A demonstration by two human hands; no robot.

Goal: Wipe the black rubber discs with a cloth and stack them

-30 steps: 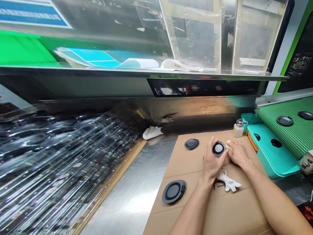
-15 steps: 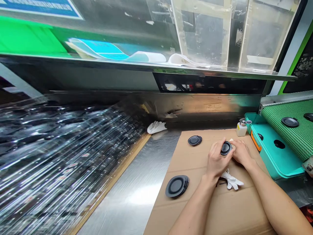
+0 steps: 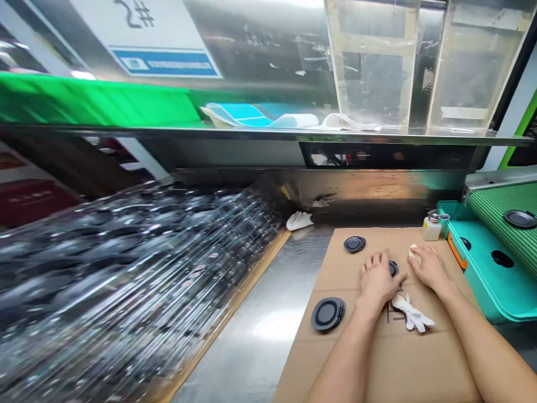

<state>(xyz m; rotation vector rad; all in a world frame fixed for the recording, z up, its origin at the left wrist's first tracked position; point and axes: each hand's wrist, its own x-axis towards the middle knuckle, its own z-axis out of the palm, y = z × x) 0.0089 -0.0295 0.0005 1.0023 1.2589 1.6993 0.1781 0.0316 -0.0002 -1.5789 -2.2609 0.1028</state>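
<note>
On the cardboard [image 3: 403,369], seen from my head, my left hand [image 3: 380,280] arches over one black disc [image 3: 393,268], fingers slightly spread, perhaps steadying it, though whether they grip I can't tell, and my right hand [image 3: 431,267] pinches one white pad [image 3: 413,253] just beside. Two disc stacks [image 3: 328,314] sit leftward, likely out of my arms' way; one white glove [image 3: 413,314] lies between my forearms, one bottle [image 3: 432,228] beyond.

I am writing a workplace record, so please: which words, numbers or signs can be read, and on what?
"2#": white sign, top left.
Blue strip below: lettering too blurred to read.
Cardboard, by the glove: dark marks, unreadable.
Dark red panel, far left: writing too blurred.
Bottle: any lettering too small.
</note>
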